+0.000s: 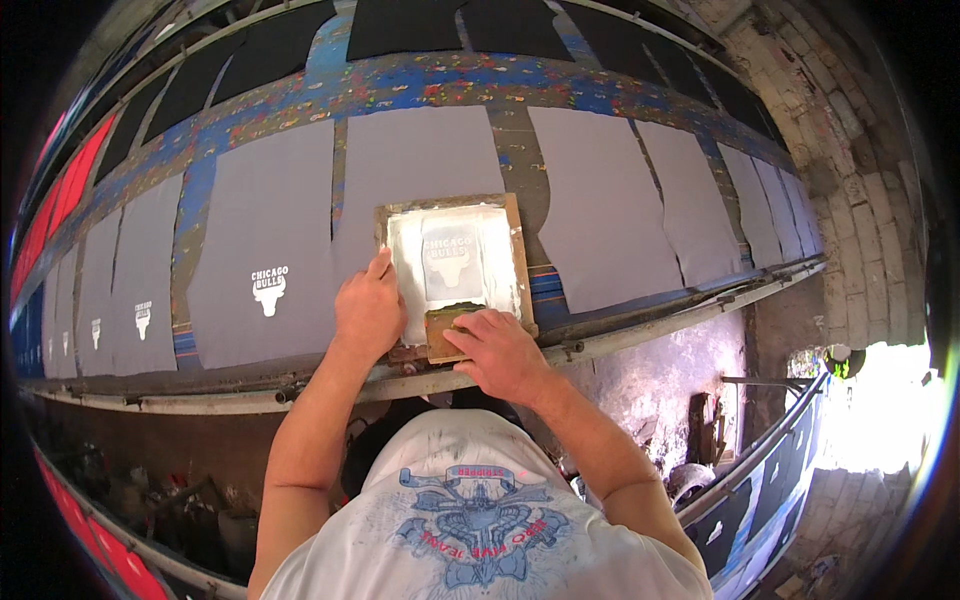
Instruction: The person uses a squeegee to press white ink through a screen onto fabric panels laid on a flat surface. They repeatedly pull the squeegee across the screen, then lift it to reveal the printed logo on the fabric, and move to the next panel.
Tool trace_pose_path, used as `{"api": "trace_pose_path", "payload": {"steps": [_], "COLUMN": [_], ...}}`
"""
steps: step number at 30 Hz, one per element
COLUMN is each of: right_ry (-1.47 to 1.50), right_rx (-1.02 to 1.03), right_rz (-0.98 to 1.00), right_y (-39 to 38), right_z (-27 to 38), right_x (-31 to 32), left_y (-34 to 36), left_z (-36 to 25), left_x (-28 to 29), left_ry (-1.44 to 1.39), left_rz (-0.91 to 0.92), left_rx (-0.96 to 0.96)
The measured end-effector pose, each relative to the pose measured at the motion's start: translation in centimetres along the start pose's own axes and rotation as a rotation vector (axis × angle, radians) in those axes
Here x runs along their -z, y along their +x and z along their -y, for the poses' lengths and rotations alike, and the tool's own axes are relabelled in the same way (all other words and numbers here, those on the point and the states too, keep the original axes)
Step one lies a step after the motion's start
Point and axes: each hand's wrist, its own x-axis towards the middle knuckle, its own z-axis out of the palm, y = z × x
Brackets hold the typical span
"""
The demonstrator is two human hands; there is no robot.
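A wooden-edged printing screen (516,255) lies flat on a grey fabric panel (420,150) in the middle of the long table. White ink borders its mesh, and a pale bull's-head design with lettering shows at the centre. At the screen's left edge, my left hand (370,310) is closed round the frame. My right hand (498,352) grips a squeegee (440,343) with a worn brownish handle, which rests across the near end of the mesh. The squeegee's lower edge meets the white ink.
To the left, grey panels (262,200) carry white bull prints; those to the right (595,200) are plain. Black panels (405,28) line the far side, with red ones (75,190) at far left. A metal rail (690,310) runs along the near table edge. Another table stands lower right.
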Motion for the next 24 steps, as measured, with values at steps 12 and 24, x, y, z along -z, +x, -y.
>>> {"api": "trace_pose_path", "payload": {"steps": [12,24], "right_ry": [-0.039,-0.106], "right_rx": [-0.089,0.009], "right_rz": [-0.356,-0.160], "right_y": [-3.5,-7.5], "right_z": [-3.3,-25.0], "right_x": [7.5,16.2], "left_y": [-0.3,1.0], "left_z": [0.0,-1.3], "left_x": [0.0,1.0], "left_ry": [-0.085,-0.113], "left_rz": [-0.057,-0.111], "left_rx": [0.026,0.060]}}
